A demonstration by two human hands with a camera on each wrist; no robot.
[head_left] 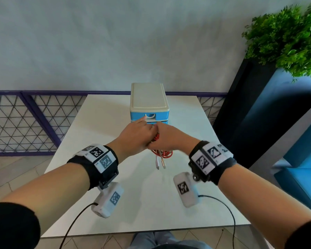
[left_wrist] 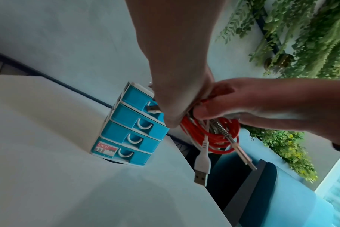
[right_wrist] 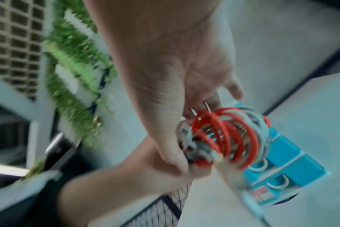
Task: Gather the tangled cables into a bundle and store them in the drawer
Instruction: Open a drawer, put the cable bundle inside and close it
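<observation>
A coil of red and white cables [head_left: 162,155] [left_wrist: 219,135] [right_wrist: 223,135] hangs above the white table, its plug ends dangling. My right hand [head_left: 164,134] [left_wrist: 243,106] [right_wrist: 184,107] grips the coil from above, thumb pressed on the strands. My left hand [head_left: 141,124] [left_wrist: 175,92] [right_wrist: 144,172] lies against the right hand. One of its fingertips reaches the handle of the top drawer [head_left: 139,115] of the small blue drawer unit [head_left: 149,99] [left_wrist: 124,135] [right_wrist: 293,161]. Its other fingers are hidden. All the drawers look closed.
The drawer unit stands at the far middle of the table [head_left: 115,194], just beyond my hands. A dark planter [head_left: 250,108] with a green plant [head_left: 291,42] and a blue seat [head_left: 305,159] stand to the right. A mesh railing [head_left: 16,123] runs on the left.
</observation>
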